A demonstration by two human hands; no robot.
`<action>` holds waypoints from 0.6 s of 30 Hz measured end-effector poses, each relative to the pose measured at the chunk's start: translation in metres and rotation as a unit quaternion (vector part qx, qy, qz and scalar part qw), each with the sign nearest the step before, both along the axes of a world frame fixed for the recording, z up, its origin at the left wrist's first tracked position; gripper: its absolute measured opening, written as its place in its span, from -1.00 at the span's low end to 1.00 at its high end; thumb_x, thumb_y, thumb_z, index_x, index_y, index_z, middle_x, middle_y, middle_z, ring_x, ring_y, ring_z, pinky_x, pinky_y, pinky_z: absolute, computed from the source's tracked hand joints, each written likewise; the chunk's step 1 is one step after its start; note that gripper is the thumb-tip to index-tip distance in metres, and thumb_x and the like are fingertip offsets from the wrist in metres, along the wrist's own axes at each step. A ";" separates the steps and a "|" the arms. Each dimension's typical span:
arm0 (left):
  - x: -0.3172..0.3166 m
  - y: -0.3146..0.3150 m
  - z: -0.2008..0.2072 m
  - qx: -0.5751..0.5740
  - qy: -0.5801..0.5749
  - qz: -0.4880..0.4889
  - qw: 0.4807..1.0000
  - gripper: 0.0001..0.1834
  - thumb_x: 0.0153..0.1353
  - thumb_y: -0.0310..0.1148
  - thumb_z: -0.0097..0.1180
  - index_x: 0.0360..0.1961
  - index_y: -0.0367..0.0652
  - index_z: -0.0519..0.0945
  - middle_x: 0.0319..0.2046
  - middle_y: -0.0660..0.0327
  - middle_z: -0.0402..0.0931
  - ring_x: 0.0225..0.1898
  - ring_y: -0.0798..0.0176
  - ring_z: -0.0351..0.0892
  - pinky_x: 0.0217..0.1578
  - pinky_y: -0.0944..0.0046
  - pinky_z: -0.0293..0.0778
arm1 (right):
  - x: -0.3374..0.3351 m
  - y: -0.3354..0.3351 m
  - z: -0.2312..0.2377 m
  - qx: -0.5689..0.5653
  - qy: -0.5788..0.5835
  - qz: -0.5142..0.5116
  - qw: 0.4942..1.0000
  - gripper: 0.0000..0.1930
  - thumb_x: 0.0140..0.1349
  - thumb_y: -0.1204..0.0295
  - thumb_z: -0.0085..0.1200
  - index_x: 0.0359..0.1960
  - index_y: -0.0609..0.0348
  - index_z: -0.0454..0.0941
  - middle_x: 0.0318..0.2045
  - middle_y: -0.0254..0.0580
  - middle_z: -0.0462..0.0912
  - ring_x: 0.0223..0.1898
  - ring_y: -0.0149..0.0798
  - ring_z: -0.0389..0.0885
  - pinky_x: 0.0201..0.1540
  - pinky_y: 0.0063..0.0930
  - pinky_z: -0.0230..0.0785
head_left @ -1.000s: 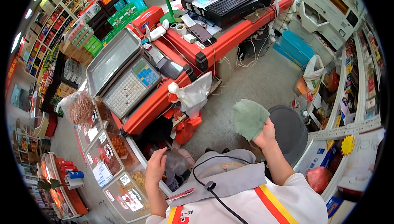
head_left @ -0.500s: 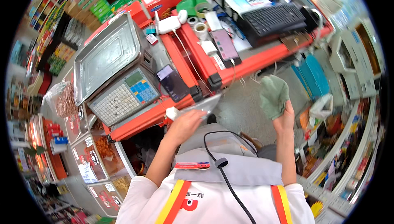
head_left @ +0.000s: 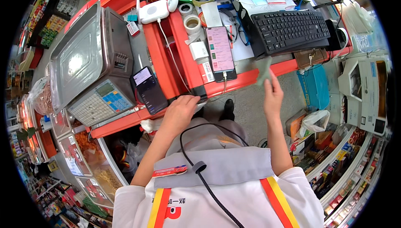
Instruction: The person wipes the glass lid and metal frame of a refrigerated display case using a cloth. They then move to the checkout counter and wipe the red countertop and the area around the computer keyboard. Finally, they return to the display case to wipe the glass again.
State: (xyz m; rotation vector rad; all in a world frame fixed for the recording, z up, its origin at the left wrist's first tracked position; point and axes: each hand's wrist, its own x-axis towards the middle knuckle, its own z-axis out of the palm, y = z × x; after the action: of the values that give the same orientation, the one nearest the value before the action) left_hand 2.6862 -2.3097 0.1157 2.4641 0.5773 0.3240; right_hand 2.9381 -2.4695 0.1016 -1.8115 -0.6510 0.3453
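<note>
My right hand [head_left: 273, 98] is raised to the front edge of the counter. It pinches a grey-green cloth [head_left: 263, 70], which hangs just below the keyboard [head_left: 290, 29]. At the dark corner of the red counter edge, my left hand [head_left: 181, 114] is closed with its fingers together and bent. A strip of clear plastic [head_left: 202, 103] shows beside its fingertips; what the fingers grip is hidden. Beyond my left hand lies a dark phone [head_left: 149, 90]. A pink-screened phone [head_left: 220, 50] with a cable plugged in rests between my hands, farther back.
A weighing scale [head_left: 92, 102] with a metal tray [head_left: 77, 57] occupies the left counter. Tape rolls [head_left: 192, 24] and a white device [head_left: 153, 11] sit behind the phones. A blue-green bin [head_left: 314, 88] stands at right, beside a white machine [head_left: 367, 92]. Food compartments [head_left: 85, 144] line the left.
My right hand has moved forward and left, bringing the cloth to the counter edge. My left hand has come up to the counter's corner. The view has shifted closer to the counter.
</note>
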 end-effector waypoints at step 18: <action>0.083 0.004 -0.030 -0.088 0.197 0.156 0.964 -0.51 -0.24 -0.43 0.36 -0.27 -0.30 0.39 -0.27 -0.01 0.48 -0.16 -0.14 0.43 -0.18 -0.01 0.37 | 0.057 -0.027 -0.071 -0.182 -0.244 0.140 0.942 -0.51 0.08 0.61 -0.09 0.12 0.11 0.41 0.17 -0.02 0.38 0.26 0.01 0.24 0.26 -0.17 0.16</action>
State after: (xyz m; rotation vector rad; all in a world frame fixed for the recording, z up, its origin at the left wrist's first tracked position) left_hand 2.7688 -2.3056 0.0861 2.2714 1.1159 -0.1024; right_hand 2.9948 -2.4969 0.0305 -2.1849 -1.2683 0.2095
